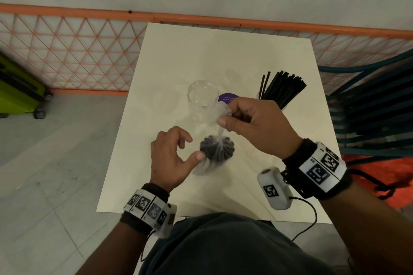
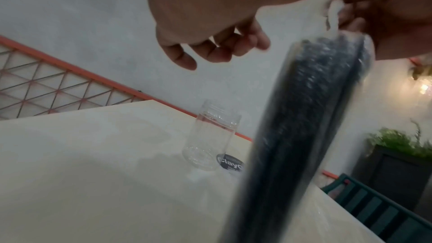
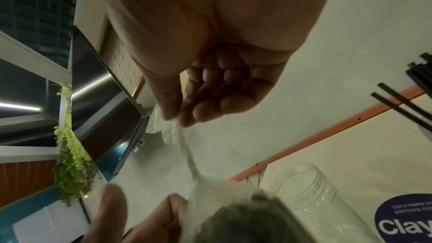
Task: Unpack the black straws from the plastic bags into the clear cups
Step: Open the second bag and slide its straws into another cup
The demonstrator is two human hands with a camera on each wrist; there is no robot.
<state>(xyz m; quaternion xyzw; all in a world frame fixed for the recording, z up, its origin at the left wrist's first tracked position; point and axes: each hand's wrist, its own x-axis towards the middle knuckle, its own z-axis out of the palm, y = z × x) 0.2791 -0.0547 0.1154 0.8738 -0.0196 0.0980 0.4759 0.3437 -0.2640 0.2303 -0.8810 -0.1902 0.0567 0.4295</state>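
Two hands work one bag (image 1: pixel 215 152) at the head view's centre, standing on the surface (image 1: pixel 223 56): my right hand (image 1: pixel 252 125) pinches its twisted neck above, my left hand (image 1: pixel 172 158) hangs relaxed, thumb touching its side. I judge it light, slippery film over stiff straws.

Left wrist: the bag (image 2: pixel 301 136) hangs below the pinch, right of the empty cup (image 2: pixel 210 139).

Right wrist: thumb and fingers (image 3: pixel 210 106) nip the film; the neck is the place to grip.

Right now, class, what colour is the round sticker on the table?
Purple, with white lettering: the round sticker shows best in the head view.
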